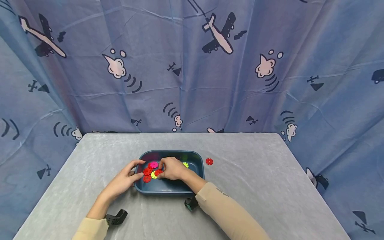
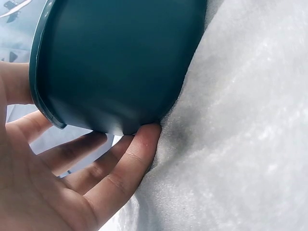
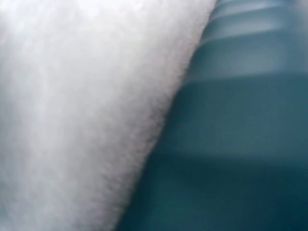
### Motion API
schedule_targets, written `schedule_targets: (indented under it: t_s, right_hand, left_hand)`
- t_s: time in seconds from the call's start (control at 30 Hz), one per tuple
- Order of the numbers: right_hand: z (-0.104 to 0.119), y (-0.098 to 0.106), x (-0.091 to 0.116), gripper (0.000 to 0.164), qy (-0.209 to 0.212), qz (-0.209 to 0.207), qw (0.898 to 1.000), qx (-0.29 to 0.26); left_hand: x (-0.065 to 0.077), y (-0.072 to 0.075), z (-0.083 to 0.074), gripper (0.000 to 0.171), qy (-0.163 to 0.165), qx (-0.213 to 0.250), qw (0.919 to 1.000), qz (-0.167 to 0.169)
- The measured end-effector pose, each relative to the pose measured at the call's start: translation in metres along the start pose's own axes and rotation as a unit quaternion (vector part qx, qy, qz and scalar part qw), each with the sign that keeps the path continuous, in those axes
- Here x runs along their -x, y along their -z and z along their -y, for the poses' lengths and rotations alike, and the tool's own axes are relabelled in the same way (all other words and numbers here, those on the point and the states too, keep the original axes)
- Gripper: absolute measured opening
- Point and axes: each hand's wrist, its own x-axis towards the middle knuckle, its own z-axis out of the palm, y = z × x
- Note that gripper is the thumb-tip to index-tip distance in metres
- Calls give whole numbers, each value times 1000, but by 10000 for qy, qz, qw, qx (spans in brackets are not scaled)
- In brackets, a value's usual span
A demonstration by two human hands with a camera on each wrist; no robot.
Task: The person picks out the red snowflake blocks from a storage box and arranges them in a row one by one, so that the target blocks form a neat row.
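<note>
Two hands work at one blue tray, and the notched plastic discs lie mostly inside it. The right hand [image 1: 173, 169] reaches down into the tray [image 1: 163, 193], its thumb and forefinger drawn together at what looks like a pinch on a red disc [image 1: 158, 172]; the head view is too small to show the exact contact, and the blurred right wrist view shows no fingers. The left hand [image 1: 124, 180] holds the tray's end: thumb and forefinger come over the rim, while the other fingers, bent, bear against the outer wall.

Just to the left of the right hand's fingertips, touching or overlapping, is a yellow disc [image 1: 154, 175]; between those fingertips and the left hand lie several red discs [image 1: 147, 171], with a magenta disc [image 1: 154, 165] at their far side. Just right of the right hand's knuckles, partly hidden by the hand, sits a yellow-green disc [image 1: 185, 164]. Farther right of that hand, outside the tray, a lone red disc [image 1: 209, 161] lies flat on the desk [image 1: 270, 200].

By my judgement, the handling of the discs is under way rather than finished: most visible ones are in the tray, loosely clustered near the left hand, one is being fingered, and one is left outside. Whether any overlapping discs are joined, I cannot tell.
</note>
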Motion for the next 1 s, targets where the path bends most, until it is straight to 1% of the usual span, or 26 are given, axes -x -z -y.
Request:
schedule_targets:
  t_s: [0.23,0.6,1.0]
  right_hand:
    - [0,2,1,31,-98,22,9998,-151]
    - [0,2,1,33,-179,-15,9997,-163]
    - [0,0,3,33,-138,-41,9997,-205]
  left_hand:
    - [0,0,0,47,-23,5,10000,4]
    - [0,1,-1,47,-1,-28,10000,-10]
    - [0,0,0,47,-14,-11,10000,5]
